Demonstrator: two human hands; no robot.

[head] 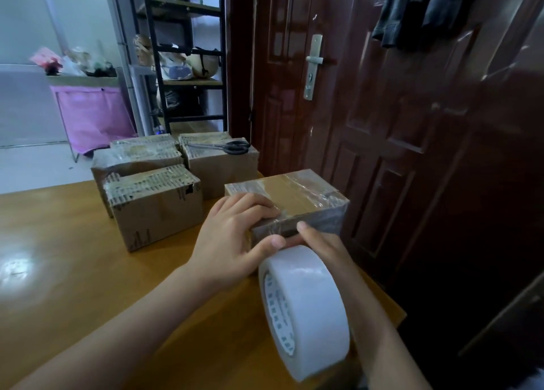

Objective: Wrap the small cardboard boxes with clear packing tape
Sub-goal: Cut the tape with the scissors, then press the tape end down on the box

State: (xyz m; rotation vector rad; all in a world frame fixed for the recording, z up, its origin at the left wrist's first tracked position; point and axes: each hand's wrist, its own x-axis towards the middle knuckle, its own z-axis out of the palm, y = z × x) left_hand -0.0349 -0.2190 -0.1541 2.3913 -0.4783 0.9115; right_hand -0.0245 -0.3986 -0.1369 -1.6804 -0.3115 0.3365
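The cardboard box point(297, 197) being wrapped lies at the right edge of the bench point(59, 242), near the person, with clear tape already glinting across its top and near face. The left hand point(232, 236) lies flat over the box's near left corner, fingers pressing the tape down and thumb on the front face. The right hand point(321, 242) grips the tape roll point(303, 310) through its core, with the roll standing on edge just in front of the box; the index finger reaches up to the box's front edge. The step in hand appears to be laying a strip around the near face. The next move likely calls for drawing the roll under tension while the left hand holds the box firm, then cutting. Scissors point(226, 147) rest on a wrapped box point(219, 163) further back, beside three more taped boxes point(153, 204). Beyond: a dark red door point(368, 110), a black shelf rack point(188, 51) and a pink hamper point(91, 116).
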